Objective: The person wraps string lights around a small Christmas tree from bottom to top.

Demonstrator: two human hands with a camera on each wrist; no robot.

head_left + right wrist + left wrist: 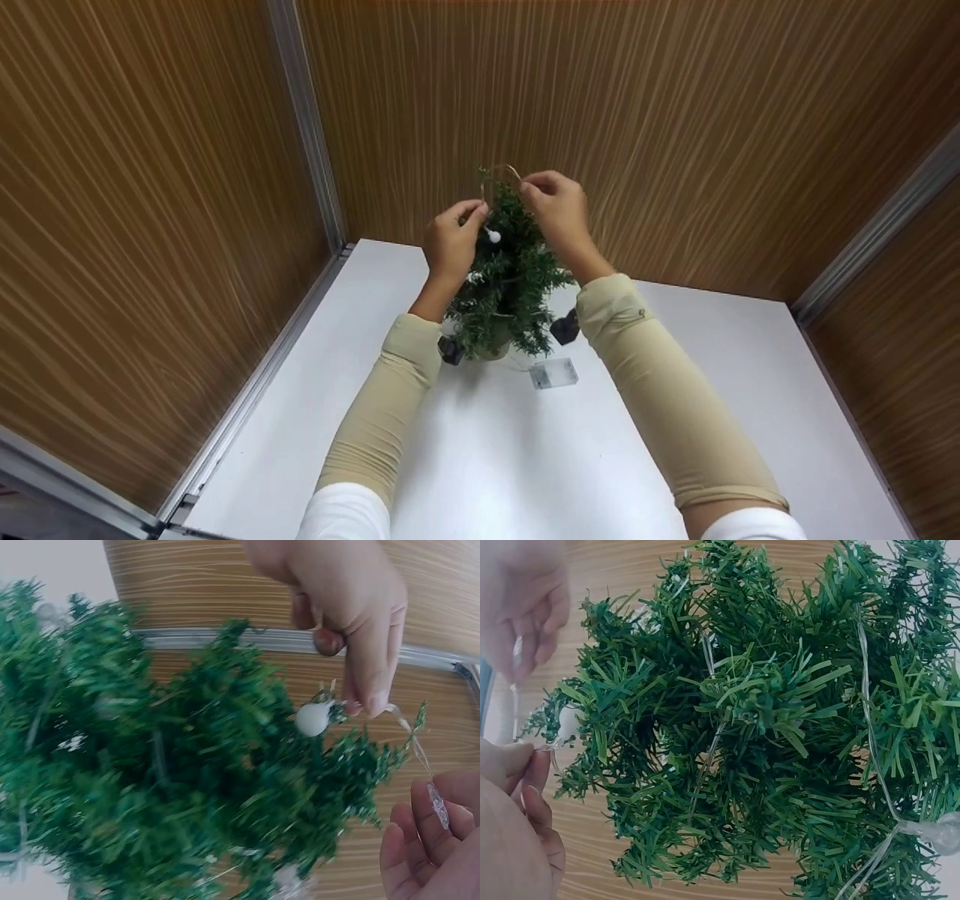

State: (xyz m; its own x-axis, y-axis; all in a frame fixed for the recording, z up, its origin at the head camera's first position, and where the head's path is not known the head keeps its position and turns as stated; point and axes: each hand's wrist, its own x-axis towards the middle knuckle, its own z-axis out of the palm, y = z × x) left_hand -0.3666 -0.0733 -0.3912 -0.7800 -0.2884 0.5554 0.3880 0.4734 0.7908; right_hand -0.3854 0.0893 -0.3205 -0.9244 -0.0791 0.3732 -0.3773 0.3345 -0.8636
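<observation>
A small artificial Christmas tree (517, 281) stands upright, wound with a clear string light wire (866, 682). At its top, my left hand (452, 238) pinches the wire between thumb and fingers, close to a round white bulb (312, 720). My right hand (559, 214) grips the wire farther along, on the other side of the treetop. The free stretch arches between both hands over the tip. In the right wrist view, a clear pointed bulb (438, 807) lies against the right hand's fingers. Another clear bulb (939, 832) hangs lower on the branches.
A transparent box (553, 373) lies on the white table (510, 465) before the tree's base (493, 348). Dark blocks (565, 328) show beside the sleeve cuffs. Wood-grain panels (675, 135) with metal edge rails enclose the table at the back and sides.
</observation>
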